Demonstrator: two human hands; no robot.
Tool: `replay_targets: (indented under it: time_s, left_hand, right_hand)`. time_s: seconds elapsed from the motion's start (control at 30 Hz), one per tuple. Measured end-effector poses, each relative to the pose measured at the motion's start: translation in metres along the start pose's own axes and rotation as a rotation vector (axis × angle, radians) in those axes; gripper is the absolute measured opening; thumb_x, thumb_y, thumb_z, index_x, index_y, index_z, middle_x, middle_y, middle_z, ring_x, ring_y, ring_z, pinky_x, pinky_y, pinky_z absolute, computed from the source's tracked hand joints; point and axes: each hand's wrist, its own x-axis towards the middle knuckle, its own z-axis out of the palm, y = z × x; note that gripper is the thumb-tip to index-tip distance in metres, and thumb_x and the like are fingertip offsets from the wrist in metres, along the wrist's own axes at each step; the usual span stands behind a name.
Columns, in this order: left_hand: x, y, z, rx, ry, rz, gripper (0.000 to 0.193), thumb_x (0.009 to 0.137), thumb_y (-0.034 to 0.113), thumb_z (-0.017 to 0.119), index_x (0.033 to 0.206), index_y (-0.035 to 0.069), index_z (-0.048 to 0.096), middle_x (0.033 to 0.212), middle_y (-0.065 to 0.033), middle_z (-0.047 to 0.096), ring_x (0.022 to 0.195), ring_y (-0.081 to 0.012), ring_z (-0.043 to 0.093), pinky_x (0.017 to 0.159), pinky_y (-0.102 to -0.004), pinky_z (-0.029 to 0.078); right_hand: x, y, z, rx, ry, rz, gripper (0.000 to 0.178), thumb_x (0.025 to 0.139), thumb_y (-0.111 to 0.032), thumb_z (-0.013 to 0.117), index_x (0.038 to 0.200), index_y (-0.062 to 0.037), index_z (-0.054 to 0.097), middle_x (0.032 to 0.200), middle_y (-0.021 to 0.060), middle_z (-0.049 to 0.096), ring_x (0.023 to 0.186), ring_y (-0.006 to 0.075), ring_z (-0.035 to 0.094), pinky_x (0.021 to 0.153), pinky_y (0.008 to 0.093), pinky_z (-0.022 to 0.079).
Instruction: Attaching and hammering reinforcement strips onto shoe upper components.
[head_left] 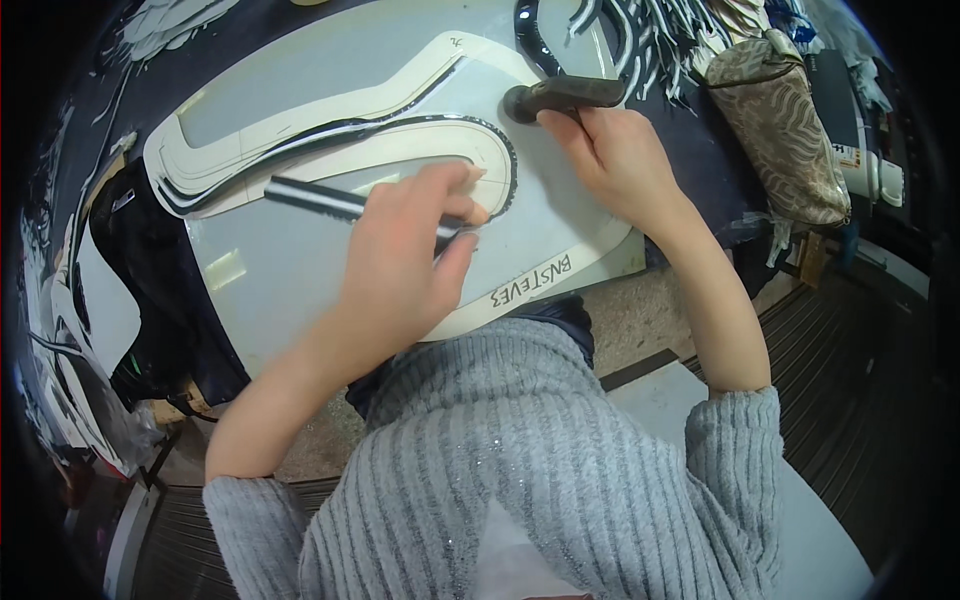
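Observation:
My left hand [405, 240] is closed, its fingers curled near the rounded end of a cream, long curved flat piece [440, 140]. A stiff black strip with a white stripe [315, 197] passes under the palm and sticks out to the left. Black edging [513, 165] with small notches follows the piece's rounded end. My right hand [625, 160] grips a dark hammer [570, 93], whose round head is low over the board to the right of the piece. Beneath all this lies a pale grey board [280, 270] with a cream, lettered border along its near edge.
A curved black band [530, 35] lies at the board's far edge. Many loose grey-white strips [650, 40] are heaped beyond it. To the right stands a patterned zip pouch [775, 130] beside a white cylinder [890, 183]. White cut pieces [170, 25] lie far left; black material [150, 270] hangs nearer.

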Motion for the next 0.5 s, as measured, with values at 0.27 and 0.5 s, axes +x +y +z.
replay_targets:
  time_s: [0.27, 0.5]
  left_hand:
    - [-0.010, -0.015, 0.022, 0.061, 0.245, 0.278, 0.054, 0.074, -0.016, 0.065, 0.124, -0.001, 0.054, 0.102, -0.0104, 0.073, 0.096, -0.0281, 0.064, 0.084, -0.0340, 0.050]
    - [-0.008, -0.018, 0.019, 0.123, 0.112, 0.388, 0.046, 0.075, -0.013, 0.067, 0.119, -0.005, 0.056, 0.102, -0.0147, 0.071, 0.093, -0.0270, 0.063, 0.081, -0.0349, 0.050]
  right_hand:
    - [0.004, -0.007, -0.009, 0.022, -0.060, 0.051, 0.033, 0.099, -0.031, 0.057, 0.092, -0.0013, 0.068, 0.068, 0.0184, 0.064, 0.066, 0.0399, 0.064, 0.061, 0.0484, 0.050]
    - [-0.014, -0.036, -0.022, -0.006, -0.184, 0.108, 0.031, 0.099, -0.031, 0.057, 0.094, -0.0020, 0.068, 0.065, 0.0183, 0.064, 0.065, 0.0401, 0.064, 0.059, 0.0470, 0.051]
